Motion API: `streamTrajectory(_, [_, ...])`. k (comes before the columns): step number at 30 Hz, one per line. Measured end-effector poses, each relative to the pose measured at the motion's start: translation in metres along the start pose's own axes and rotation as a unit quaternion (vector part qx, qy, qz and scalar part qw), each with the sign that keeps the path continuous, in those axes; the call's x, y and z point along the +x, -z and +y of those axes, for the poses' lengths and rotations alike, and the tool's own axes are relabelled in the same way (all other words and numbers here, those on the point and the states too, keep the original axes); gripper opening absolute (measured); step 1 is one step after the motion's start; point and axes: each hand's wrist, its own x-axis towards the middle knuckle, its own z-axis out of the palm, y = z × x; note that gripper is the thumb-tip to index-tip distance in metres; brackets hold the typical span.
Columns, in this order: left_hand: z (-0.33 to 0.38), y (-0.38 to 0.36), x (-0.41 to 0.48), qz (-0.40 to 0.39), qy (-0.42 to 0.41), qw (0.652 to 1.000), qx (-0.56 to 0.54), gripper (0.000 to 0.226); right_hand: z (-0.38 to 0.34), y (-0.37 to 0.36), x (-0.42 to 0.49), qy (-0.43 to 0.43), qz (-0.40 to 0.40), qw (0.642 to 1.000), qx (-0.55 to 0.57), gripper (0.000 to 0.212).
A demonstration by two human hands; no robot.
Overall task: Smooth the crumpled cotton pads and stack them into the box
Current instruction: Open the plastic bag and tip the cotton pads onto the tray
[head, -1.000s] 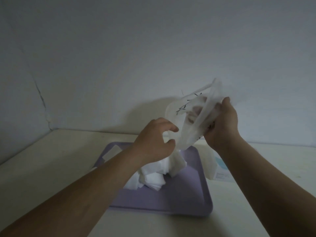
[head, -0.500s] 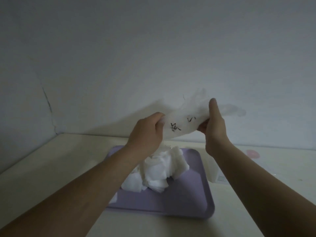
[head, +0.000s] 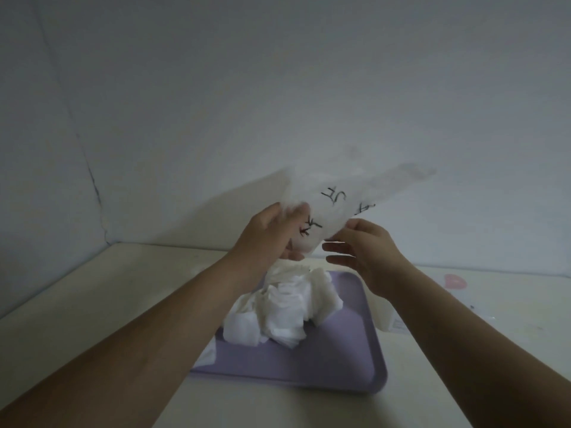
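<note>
Tray [head: 340, 359] holds crumpled white cotton pads [head: 284, 310]; left hand [head: 265, 239] grips wrapper [head: 333, 205], right hand [head: 367, 254] spread.

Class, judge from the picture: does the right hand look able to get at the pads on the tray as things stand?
Probably yes. The right hand is open and grips nothing, just above the pads, with nothing between them. The left hand holds the bag higher up, out of the way.
</note>
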Motion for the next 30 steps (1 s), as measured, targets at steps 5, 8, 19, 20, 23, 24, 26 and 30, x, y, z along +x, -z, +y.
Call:
streamTrajectory(5, [-0.015, -0.008, -0.001, -0.026, -0.018, 0.994, 0.105, 0.018, -0.001, -0.008, -0.003, -0.004, -0.038, 0.997, -0.060, 0.018])
streamTrajectory(8, [-0.016, -0.011, 0.006, 0.035, 0.017, 0.994, 0.104, 0.020, -0.001, -0.002, -0.003, -0.028, -0.009, 0.998, -0.056, 0.004])
streamTrajectory(19, [-0.030, -0.010, 0.020, -0.026, 0.186, 0.980, -0.064, 0.075, 0.009, -0.005, 0.001, -0.077, -0.052, 0.993, 0.067, 0.030])
streamTrajectory(20, [-0.030, -0.011, 0.020, -0.039, 0.180, 0.981, -0.060, 0.076, 0.009, -0.009, 0.001, -0.072, -0.046, 0.994, 0.066, 0.031])
streamTrajectory(23, [-0.022, -0.014, 0.014, -0.058, 0.144, 0.987, -0.035, 0.069, 0.006, -0.018, 0.003, -0.062, -0.027, 0.997, 0.045, 0.030])
streamTrajectory(24, [-0.020, -0.014, 0.011, -0.065, 0.128, 0.990, -0.017, 0.067, 0.006, -0.021, 0.004, -0.058, -0.030, 0.997, 0.038, 0.033])
streamTrajectory(26, [-0.016, -0.012, 0.007, -0.061, 0.097, 0.993, 0.021, 0.054, 0.004, -0.028, 0.005, -0.049, -0.048, 0.997, 0.038, 0.038])
streamTrajectory(30, [-0.004, 0.009, 0.004, -0.014, 0.082, 0.995, 0.047, 0.026, -0.003, -0.049, 0.003, -0.041, -0.046, 0.998, 0.018, 0.024])
